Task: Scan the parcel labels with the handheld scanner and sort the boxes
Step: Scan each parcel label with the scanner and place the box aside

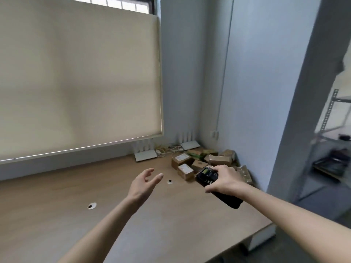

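Note:
My right hand [226, 180] is shut on a black handheld scanner [208, 175] whose small lit screen faces up, held above the wooden table just in front of the parcels. A pile of several brown cardboard boxes [201, 162] sits in the far right corner of the table; two near ones [185, 170] carry white labels on top. My left hand [145, 184] hovers over the table to the left of the scanner, fingers apart, holding nothing, a short way from the boxes.
Two white routers [145, 154] with cables stand against the back wall under a drawn blind. The wooden table [57, 215] has two round cable holes [92, 205]. A grey pillar and metal shelving [330, 149] are to the right, past the table's edge.

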Demonstrator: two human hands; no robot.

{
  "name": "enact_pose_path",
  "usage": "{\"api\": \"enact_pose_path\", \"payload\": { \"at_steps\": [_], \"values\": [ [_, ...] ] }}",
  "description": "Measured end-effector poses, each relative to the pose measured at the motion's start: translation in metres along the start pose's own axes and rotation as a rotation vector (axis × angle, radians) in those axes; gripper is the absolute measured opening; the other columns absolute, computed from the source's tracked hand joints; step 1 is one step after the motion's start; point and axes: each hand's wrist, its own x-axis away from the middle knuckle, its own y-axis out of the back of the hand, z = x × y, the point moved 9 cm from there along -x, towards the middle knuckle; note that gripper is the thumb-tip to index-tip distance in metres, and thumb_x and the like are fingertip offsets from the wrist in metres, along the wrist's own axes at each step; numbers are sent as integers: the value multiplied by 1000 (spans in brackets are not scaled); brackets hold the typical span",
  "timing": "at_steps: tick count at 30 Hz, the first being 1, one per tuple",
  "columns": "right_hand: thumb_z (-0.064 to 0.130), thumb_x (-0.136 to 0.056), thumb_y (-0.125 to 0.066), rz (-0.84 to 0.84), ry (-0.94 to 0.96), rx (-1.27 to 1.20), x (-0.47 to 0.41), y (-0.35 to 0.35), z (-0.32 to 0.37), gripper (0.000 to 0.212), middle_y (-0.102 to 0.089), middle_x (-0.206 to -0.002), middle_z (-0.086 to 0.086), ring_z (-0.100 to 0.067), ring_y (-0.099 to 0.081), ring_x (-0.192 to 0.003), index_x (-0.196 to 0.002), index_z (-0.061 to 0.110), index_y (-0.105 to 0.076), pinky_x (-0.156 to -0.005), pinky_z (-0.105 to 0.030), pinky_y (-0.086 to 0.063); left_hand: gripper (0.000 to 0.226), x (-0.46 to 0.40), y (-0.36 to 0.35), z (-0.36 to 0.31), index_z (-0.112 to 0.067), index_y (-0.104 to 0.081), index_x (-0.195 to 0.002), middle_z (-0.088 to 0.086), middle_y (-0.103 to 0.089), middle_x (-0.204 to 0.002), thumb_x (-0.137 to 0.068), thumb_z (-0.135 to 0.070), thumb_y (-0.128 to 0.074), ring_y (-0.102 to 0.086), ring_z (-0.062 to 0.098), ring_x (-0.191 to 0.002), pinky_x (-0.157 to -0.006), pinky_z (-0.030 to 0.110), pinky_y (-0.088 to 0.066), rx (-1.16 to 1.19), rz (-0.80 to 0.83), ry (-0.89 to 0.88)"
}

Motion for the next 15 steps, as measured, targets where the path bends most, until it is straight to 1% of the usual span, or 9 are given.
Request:
{"api": "enact_pose_path", "payload": {
  "at_steps": [4,7,11,15],
  "values": [
    [52,-57,-89,-31,-75,-33,-26,20,-64,83,-71,-124,-1,-24,-65,-113,-133,30,-64,-91,-35,-57,64,-39,-73,-26,-21,-52,-144,7,-61,-137,-90,-53,-67,-59,22,-120,-105,42,-49,-24,93,-26],
    [55,-56,-87,-34,-153,-61,-50,17,-106,83,-71,-121,1,-24,-65,-111,-132,32,-64,-93,-37,-57,64,-71,-118,-27,-19,-52,-144,8,-61,-136,-90,-51,-67,-59,22,-119,-104,41,-50,-28,144,-25],
    [57,-56,-85,-5,-228,-76,-95,-3,-148,82,-70,-122,2,-25,-65,-111,-131,34,-62,-95,-39,-56,63,-123,-166,-10,-19,-50,-144,8,-59,-139,-92,-49,-66,-57,22,-122,-106,42,-48,-42,191,-2],
    [56,-57,-88,38,-275,-84,-162,-36,-167,78,-71,-116,4,-22,-66,-107,-128,34,-64,-93,-37,-57,62,-185,-201,22,-18,-50,-145,8,-57,-141,-93,-47,-66,-55,23,-125,-106,41,-48,-44,212,45]
  ]
}}
